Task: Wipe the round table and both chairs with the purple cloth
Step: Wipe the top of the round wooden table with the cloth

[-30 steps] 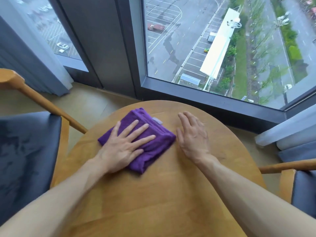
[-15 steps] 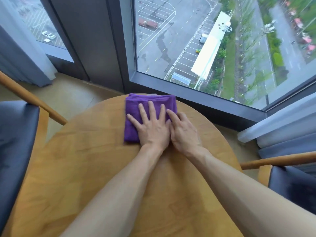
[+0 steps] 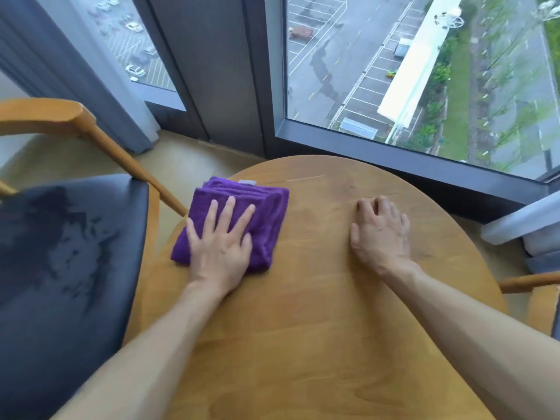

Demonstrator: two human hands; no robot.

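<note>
Two bare forearms reach forward from the bottom edge over a round wooden desk (image 3: 303,344) with a light, grained top. The left hand (image 3: 219,245) lies flat, palm down, with its fingers straight and slightly spread, pressing on a folded purple cloth (image 3: 266,213). The cloth sits on the left part of the desk, close to its rim, and its far corner with a small pale label reaches the desk's edge. The right hand (image 3: 380,231) rests on the bare wood, well apart from the cloth, on the right part of the desk; its fingers are loosely curled with the tips touching the surface, and it holds nothing. To the left, just beside the desk, stands a chair (image 3: 60,253) with a dark padded seat bearing lighter scuffed patches and a curved wooden armrest that slopes down toward the desk's rim. At the right edge, part of a second chair (image 3: 542,301) shows a wooden arm and a strip of dark seat. Beyond the desk, pale flooring meets a dark window frame (image 3: 394,150), with grey curtains (image 3: 75,65) at the far left. Through the window glass, far below, lie a parking lot with marked bays, a long white roof and a strip of greenery.
</note>
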